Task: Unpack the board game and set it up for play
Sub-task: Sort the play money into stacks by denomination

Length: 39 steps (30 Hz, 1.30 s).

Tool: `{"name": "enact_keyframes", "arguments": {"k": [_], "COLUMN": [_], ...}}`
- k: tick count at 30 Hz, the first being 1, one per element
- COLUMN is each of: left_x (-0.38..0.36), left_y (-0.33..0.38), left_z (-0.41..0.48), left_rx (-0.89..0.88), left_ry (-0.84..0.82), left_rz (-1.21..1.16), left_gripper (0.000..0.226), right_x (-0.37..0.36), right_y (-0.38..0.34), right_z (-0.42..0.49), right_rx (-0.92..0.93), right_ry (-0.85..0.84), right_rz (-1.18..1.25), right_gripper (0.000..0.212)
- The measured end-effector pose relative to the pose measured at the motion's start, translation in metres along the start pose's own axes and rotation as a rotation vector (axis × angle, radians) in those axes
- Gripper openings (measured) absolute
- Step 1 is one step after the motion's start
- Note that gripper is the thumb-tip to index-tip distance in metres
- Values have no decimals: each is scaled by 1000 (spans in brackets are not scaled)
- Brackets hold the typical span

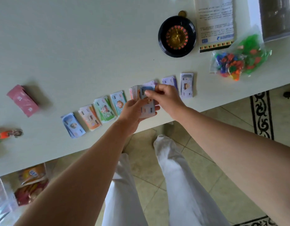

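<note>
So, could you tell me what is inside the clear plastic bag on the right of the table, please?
The clear bag holds small plastic game pieces in orange, red, blue and green, heaped together. Their exact shapes and count are too blurred to tell, and pieces at the bottom of the heap are covered.

Play-money stacks point(105, 111) lying in a sorted row along table edge; roulette wheel point(177, 36) sitting flat beyond them.

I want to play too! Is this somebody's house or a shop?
Probably a house: a plain table over a tiled floor, a patterned rug, and snack packets kept beneath.
</note>
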<state>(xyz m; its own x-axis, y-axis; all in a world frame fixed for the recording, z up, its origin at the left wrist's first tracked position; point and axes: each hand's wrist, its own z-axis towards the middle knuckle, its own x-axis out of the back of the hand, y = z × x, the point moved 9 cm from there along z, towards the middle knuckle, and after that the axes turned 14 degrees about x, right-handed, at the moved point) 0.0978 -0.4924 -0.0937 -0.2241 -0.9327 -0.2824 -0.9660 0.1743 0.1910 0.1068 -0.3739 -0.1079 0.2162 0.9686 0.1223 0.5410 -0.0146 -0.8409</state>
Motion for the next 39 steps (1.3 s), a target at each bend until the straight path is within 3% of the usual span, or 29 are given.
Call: {"name": "enact_keyframes", "arguments": {"k": [7,18,26,34,39], "left_x": [88,224,323,347,344], "left_y": [-9,-51,-61,-58,-52], "left_z": [-30,-66,-75,-71,-71], "left_rx": [-138,-84,-145,-176,-169], "left_ry": [286,327,502,413,434], "left_rz": [32,-263,-329,-288,-239], "left_gripper": [7,3,20,23,18], "right_x": [-74,-211,-274,-287,-297], "right_y": [1,-3,3,7,2], "right_z": [-19,-42,-14,2,-2], "right_rx": [-47,-75,1,52,149], "right_ry": [-69,-217,-81,20,-37], "right_rz": [-24,-184,-447,-813,-644], "right_gripper": [11,6,13,17,16]}}
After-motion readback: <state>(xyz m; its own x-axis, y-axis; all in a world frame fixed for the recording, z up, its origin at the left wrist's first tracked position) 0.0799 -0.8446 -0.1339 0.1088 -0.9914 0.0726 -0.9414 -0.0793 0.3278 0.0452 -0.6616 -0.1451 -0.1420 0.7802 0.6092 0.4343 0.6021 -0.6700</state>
